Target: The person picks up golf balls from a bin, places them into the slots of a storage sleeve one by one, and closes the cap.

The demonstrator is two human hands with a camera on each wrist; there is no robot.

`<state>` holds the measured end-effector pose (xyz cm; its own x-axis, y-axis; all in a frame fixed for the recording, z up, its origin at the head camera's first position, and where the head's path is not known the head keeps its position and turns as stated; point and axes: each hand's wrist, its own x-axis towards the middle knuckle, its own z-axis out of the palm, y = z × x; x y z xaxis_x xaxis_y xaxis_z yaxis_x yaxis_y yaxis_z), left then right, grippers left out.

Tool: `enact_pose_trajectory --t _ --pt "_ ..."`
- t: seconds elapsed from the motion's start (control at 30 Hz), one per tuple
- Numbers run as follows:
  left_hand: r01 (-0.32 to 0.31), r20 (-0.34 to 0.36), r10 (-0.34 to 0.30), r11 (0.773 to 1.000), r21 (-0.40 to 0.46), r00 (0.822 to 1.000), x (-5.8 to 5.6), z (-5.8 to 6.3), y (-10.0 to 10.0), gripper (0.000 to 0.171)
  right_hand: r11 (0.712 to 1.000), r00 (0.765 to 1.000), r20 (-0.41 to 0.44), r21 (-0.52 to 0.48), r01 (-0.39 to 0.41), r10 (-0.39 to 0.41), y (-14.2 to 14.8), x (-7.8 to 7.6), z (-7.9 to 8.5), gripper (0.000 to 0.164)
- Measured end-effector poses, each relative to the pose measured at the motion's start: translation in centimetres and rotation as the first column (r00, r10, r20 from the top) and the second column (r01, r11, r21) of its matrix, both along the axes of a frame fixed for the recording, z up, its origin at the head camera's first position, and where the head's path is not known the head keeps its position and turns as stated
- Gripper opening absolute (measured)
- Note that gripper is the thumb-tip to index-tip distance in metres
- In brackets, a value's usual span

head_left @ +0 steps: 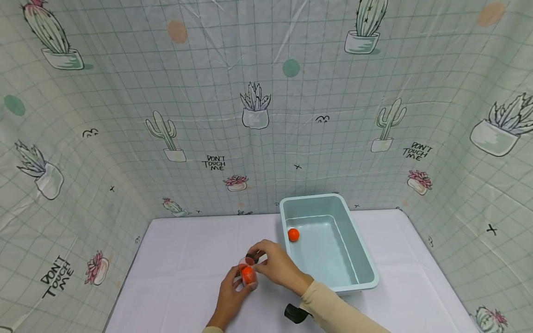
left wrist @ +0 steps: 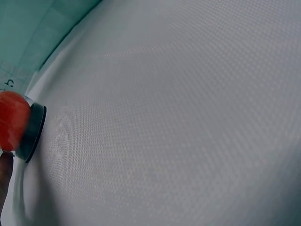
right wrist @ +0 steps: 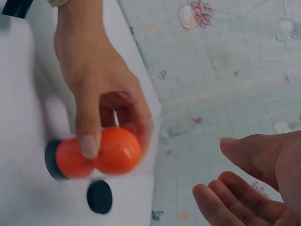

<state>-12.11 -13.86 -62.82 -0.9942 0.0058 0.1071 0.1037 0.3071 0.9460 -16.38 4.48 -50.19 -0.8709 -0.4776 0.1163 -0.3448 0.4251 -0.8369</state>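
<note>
A clear tube with a black base and orange balls in it is gripped by my left hand. In the right wrist view, the left thumb lies along the tube's side. The left wrist view shows only the tube's black-based end and a fingertip. My right hand is close to the tube's upper end in the head view; the right wrist view shows its fingers apart, with nothing between them. Near the tube, a round black lid lies on the white tabletop.
A pale blue-green bin stands to the right, beside the right forearm. One orange ball lies inside, against its left wall. A black wrist device shows beside the right sleeve. Cactus-print cloth surrounds the white table.
</note>
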Motion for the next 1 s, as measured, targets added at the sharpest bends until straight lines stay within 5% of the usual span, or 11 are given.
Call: enact_pose_trajectory --t 0.4,0.6,1.0 --pt "-0.012 -0.012 0.012 0.999 -0.034 1.000 0.0 0.0 0.0 0.053 0.984 0.984 -0.049 -0.056 0.170 -0.173 5.0 -2.5 1.9 0.030" --pt "-0.004 -0.006 0.004 1.000 -0.004 1.000 0.1 0.1 0.0 0.053 0.968 0.969 0.025 -0.056 0.247 -0.246 7.6 -4.2 1.9 0.033" --pt "-0.001 0.025 0.000 1.000 0.013 1.000 0.2 0.1 0.1 0.053 0.976 0.979 0.032 0.095 0.197 -0.201 10.8 -7.4 0.7 0.034"
